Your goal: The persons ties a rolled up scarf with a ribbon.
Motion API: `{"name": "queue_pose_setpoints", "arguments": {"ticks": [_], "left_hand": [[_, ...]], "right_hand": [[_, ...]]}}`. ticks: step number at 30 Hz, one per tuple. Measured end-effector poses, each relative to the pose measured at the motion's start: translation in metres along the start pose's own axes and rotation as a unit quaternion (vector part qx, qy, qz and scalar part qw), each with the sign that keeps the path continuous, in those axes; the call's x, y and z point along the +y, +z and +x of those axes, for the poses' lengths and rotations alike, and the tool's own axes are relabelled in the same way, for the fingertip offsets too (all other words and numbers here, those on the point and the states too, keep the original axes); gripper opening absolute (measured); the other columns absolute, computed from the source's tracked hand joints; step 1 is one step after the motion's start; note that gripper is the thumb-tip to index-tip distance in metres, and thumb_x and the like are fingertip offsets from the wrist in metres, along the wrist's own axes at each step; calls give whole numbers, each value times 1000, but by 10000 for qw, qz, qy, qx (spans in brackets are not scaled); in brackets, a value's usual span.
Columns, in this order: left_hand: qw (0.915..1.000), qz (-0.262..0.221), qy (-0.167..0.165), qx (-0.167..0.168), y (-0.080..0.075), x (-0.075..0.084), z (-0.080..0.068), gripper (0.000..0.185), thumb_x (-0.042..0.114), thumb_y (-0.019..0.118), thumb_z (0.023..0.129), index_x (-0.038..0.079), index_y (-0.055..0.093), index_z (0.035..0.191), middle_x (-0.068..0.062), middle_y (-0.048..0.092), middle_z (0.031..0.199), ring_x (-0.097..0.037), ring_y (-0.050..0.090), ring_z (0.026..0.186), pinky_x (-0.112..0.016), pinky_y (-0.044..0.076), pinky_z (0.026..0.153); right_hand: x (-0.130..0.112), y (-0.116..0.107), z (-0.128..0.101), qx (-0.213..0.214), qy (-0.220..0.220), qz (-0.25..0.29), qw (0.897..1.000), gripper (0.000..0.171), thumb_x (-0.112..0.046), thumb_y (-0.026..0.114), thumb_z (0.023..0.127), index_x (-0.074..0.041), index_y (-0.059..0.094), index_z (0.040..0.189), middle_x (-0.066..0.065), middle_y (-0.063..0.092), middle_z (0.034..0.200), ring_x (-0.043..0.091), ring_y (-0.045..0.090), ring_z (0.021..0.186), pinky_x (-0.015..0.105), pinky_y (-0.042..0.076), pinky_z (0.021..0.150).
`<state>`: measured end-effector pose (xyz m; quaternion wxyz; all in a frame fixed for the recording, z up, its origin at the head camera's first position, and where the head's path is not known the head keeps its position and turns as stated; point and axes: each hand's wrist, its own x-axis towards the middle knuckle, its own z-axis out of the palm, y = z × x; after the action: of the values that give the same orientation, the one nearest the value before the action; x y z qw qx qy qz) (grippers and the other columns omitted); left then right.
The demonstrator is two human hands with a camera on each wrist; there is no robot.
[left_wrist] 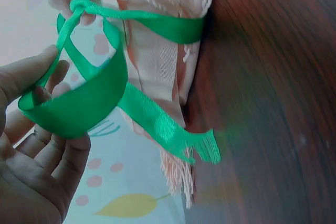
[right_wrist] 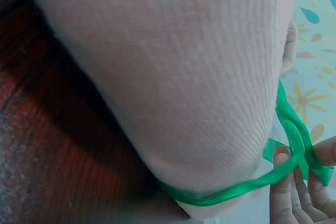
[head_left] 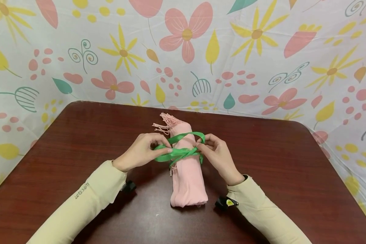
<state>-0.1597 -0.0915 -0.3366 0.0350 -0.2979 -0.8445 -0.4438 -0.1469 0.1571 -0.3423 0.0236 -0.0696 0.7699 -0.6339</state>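
Both hands pinched the green ribbon [head_left: 178, 152] at mid-frame: left hand [head_left: 141, 150] on its left loop, right hand [head_left: 216, 152] on its right. Between them lay the pink scarf [head_left: 186, 169], rolled, its long axis running up-down the frame, equally near both.

— Surface noted: dark reddish-brown wooden table [head_left: 292, 169], rounded corners.
— Backdrop?
— White floral cloth [head_left: 262, 61] is hung behind and beside it, printed with pink flowers, yellow daisies, teal leaves.
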Motion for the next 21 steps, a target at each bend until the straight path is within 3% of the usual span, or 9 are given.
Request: {"name": "queue_pose_setpoints", "arguments": {"ticks": [4,11,21], "left_hand": [[9996,233,148,-10,-5,-2,-2,5,17,76,82,18,71,84,9,60,73,-7,52,68,-24,44,65],[9981,561,156,-185,-14,-4,-5,6,16,76,82,18,70,83,9,57,74,-7,49,65,-25,43,63],[9968,705,167,-328,-20,-7,-10,7,15,76,82,18,70,85,10,60,76,-6,51,68,-28,45,64]], "right_hand": [[1,-1,-1,-4,53,21,10000,17,-9,62,92,4,58,102,18,67,95,13,66,76,31,56,72],[3,-3,0,10,62,79,9999,17,-8,62,91,4,59,102,7,68,85,19,68,74,41,57,75],[7,-11,-2,65,38,250,9997,16,-9,61,92,4,56,101,3,68,83,25,69,76,36,57,74]]}}
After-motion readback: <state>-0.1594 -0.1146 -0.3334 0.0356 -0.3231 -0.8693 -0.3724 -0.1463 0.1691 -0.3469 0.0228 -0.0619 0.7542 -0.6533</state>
